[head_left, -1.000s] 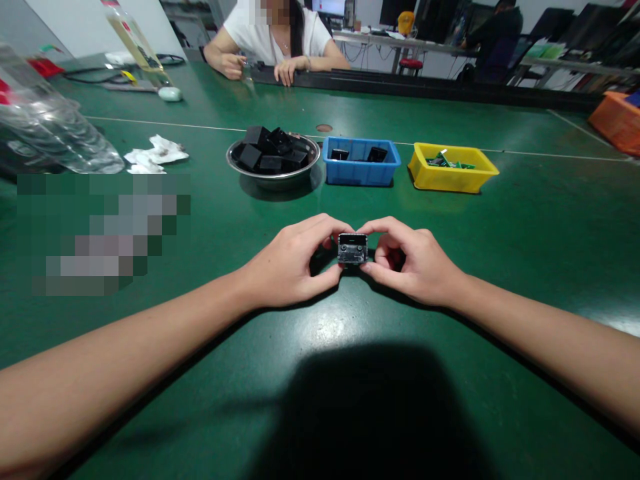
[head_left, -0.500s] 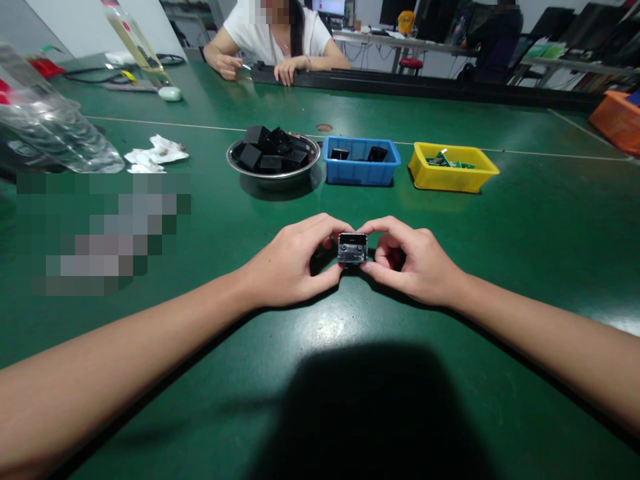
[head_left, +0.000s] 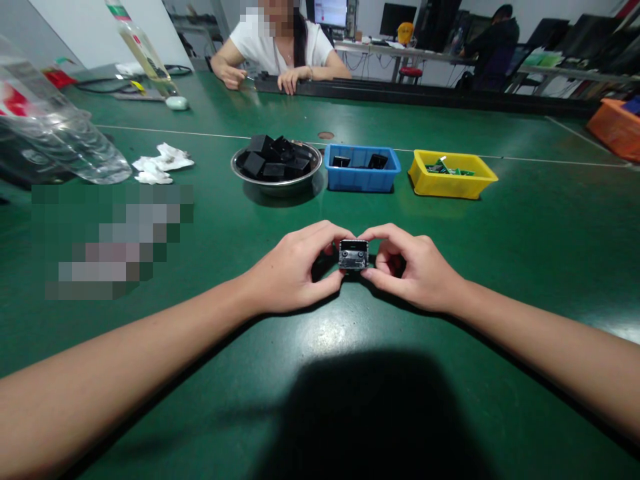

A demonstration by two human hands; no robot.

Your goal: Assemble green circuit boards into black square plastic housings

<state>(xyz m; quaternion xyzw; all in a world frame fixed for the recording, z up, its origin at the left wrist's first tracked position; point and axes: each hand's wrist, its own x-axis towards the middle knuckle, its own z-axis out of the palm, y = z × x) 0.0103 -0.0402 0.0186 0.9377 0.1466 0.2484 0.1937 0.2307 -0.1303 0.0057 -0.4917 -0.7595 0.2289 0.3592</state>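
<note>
A small black box-shaped part (head_left: 353,255) (open face toward the camera) sits upright, low over the green table.

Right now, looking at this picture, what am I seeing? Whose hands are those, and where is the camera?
There is no machine here: a person wears a camera on the head, looking forward and down, so the two bare arms reaching in from below are the wearer's own. The left hand and right hand pinch a small black part between their fingertips at a green table. Farther back stand a steel bowl of black blocks, a blue bin with a few black pieces and a yellow bin with green bits. At the left lie a crumpled tissue and a clear bottle. Another person sits across the table.
</note>
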